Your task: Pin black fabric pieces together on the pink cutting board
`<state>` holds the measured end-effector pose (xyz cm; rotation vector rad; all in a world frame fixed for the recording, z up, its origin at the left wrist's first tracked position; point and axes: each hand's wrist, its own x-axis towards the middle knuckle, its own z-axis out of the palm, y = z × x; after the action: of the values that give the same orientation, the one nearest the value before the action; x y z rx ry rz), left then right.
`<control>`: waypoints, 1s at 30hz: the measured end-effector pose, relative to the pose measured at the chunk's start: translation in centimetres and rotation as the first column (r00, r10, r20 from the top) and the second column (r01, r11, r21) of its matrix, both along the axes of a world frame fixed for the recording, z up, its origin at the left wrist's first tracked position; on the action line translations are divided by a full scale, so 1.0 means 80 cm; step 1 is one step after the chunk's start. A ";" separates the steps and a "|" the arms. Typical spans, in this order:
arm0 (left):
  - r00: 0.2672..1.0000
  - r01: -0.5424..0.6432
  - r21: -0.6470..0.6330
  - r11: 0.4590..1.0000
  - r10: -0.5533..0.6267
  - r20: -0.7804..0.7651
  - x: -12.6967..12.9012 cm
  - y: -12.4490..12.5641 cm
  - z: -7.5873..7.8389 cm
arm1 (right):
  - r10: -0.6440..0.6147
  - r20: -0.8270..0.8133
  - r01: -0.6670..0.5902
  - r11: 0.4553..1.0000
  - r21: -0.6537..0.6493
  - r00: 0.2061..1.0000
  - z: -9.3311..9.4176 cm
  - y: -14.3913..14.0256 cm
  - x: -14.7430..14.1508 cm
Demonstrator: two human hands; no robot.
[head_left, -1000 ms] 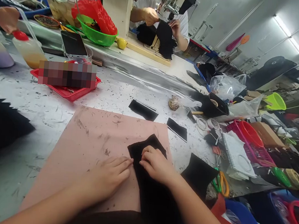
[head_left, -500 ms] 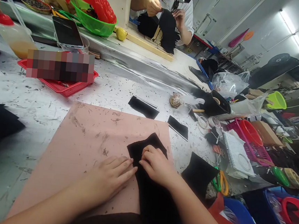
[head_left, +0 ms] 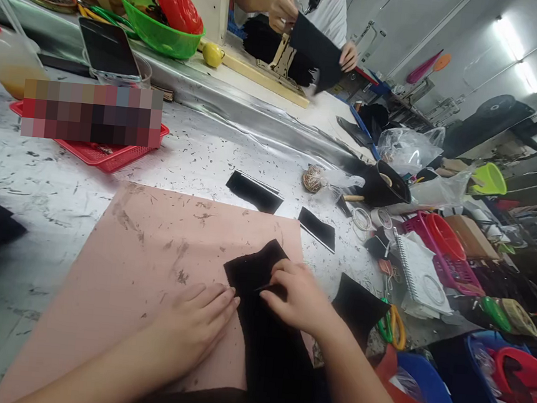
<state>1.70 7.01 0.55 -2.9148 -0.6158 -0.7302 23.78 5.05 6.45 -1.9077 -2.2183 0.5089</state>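
Note:
A long black fabric piece [head_left: 273,359] lies over the right side of a pink sheet [head_left: 153,235] and runs down toward my body. My left hand [head_left: 204,321] rests flat on the sheet, its fingertips at the left edge of the fabric. Over the fabric, my right hand [head_left: 295,295] is closed, thumb against fingers, on what looks like a thin raised flap of it; the pinch is partly hidden. Right of that hand lies another black piece [head_left: 358,306]. Two small black pieces with pale edges, one [head_left: 255,192] left of the other [head_left: 317,228], lie beyond the sheet.
A red basket [head_left: 112,161], a phone [head_left: 109,49] and a bottle [head_left: 15,60] stand at the left. At the right are scissors [head_left: 396,327], a notebook [head_left: 420,271] and blue bins [head_left: 440,392]. Across the table a co-worker's hands [head_left: 283,8] hold black fabric at a sewing machine.
My right hand has shifted slightly right, and a dark flap now shows at its fingertips. My left hand stays flat. The co-worker's right-side hand has swung the fabric outward. The view has shifted slightly.

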 end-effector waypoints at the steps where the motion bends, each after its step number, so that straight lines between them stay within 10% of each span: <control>1: 1.000 -0.001 0.004 1.000 0.001 -0.012 0.000 0.000 -0.001 | -0.048 -0.024 0.048 0.999 -0.006 0.999 0.002 -0.001 0.010; 14: 0.994 0.082 -0.001 0.997 -0.082 -0.066 0.010 0.012 -0.002 | -0.513 -0.611 0.436 0.853 -0.285 0.603 -0.019 -0.019 0.030; 30: 0.992 0.106 -0.074 0.992 -0.110 -0.055 0.007 0.020 -0.003 | -0.498 -0.464 0.480 0.861 -0.167 0.733 -0.040 -0.036 0.033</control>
<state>2.27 8.59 0.28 -3.0430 -0.4909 -0.6426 26.41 2.15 3.25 -1.9860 -1.3245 0.8286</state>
